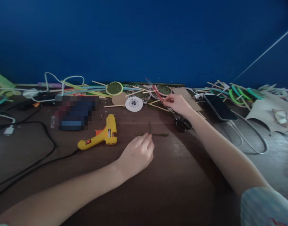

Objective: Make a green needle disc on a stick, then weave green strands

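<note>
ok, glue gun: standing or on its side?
On its side: the yellow glue gun lies flat on the table, its labelled flank facing up.

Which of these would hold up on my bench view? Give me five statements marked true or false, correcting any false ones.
1. The left hand has its fingertips at the thin sticks. True.
2. The glue gun is red all over. False: its body is mostly yellow.
3. The right hand holds a reddish item. True.
4. The phone lies to the left of the glue gun. False: it lies to the right.
5. The scissors have white handles. False: their handles are black.
</note>
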Demonstrator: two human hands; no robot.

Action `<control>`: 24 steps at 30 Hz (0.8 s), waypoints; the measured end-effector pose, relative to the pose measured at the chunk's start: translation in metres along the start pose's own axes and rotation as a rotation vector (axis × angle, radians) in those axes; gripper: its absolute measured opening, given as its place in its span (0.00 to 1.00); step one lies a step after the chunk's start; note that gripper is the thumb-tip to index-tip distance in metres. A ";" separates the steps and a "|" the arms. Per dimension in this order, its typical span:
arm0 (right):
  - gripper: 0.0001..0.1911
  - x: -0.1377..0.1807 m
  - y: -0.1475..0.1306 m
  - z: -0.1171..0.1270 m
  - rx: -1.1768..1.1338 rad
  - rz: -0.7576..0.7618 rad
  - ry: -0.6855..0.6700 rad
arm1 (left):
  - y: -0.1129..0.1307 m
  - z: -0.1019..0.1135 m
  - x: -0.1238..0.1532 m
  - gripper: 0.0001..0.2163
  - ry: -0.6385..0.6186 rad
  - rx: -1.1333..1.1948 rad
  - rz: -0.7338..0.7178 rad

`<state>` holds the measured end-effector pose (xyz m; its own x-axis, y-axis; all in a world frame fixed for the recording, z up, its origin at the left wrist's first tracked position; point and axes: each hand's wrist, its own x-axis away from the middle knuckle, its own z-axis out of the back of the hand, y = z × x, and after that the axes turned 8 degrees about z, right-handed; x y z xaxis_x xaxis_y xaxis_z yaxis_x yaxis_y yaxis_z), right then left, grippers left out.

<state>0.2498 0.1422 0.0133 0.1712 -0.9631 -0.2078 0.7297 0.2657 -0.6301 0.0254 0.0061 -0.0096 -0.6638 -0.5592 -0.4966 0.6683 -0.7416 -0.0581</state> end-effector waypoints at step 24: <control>0.04 0.022 -0.041 0.022 -0.330 -0.110 -0.427 | 0.000 -0.003 0.002 0.11 0.011 0.010 -0.006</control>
<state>0.2384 0.1091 0.0507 0.4091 -0.8998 0.1517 0.5239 0.0956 -0.8464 0.0248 0.0056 -0.0131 -0.6641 -0.5506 -0.5058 0.6607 -0.7488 -0.0525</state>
